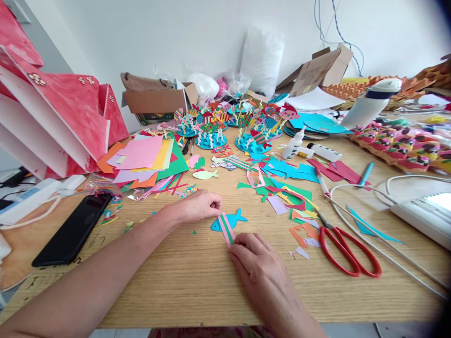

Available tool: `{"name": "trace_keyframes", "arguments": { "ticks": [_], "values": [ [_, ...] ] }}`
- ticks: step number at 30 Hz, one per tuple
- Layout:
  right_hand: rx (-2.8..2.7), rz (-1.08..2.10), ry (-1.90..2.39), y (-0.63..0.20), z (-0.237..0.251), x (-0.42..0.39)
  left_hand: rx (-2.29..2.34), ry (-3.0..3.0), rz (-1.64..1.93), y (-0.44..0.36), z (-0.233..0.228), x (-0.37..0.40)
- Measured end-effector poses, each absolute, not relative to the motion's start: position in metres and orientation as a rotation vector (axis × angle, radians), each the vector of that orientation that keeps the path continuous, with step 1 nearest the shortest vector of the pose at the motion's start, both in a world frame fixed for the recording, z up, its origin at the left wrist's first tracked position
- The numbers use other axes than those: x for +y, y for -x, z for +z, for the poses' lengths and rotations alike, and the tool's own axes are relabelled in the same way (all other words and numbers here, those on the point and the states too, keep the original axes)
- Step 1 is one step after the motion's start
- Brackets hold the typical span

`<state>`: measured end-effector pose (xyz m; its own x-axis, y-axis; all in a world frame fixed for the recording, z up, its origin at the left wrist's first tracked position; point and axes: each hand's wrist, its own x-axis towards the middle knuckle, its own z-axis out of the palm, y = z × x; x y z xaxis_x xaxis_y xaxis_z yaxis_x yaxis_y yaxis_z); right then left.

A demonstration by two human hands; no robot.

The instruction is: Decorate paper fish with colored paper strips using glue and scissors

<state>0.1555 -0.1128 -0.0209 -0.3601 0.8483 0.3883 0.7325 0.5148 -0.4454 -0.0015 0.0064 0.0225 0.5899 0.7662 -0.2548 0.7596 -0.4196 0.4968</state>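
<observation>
A blue paper fish [234, 219] lies flat on the wooden table in front of me. Across its body runs a narrow paper strip [226, 229] with pink edges and a green middle. My left hand [202, 205] is closed in a pinch at the strip's far end, just above the fish. The strip's near end is between the thumb and fingers of my right hand [259, 263], which hides that end. To the right rest red-handled scissors [348, 249], and farther back lies a pale green paper fish [205, 174].
Coloured paper sheets [141, 152] are stacked at the left, beyond a black phone [72, 230]. Paper scraps [303, 230] and a white cable [380, 241] spread over the right. Behind stand a glue bottle [293, 144] and several decorated blue discs [210, 141].
</observation>
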Motion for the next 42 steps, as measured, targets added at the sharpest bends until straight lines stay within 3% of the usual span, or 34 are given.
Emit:
{"name": "trace_keyframes", "arguments": {
  "ticks": [42],
  "values": [
    [-2.185, 0.308, 1.303, -0.162, -0.003, -0.129, 1.192, -2.208, 0.196, 0.005, 0.015, 0.011]
  ]
}}
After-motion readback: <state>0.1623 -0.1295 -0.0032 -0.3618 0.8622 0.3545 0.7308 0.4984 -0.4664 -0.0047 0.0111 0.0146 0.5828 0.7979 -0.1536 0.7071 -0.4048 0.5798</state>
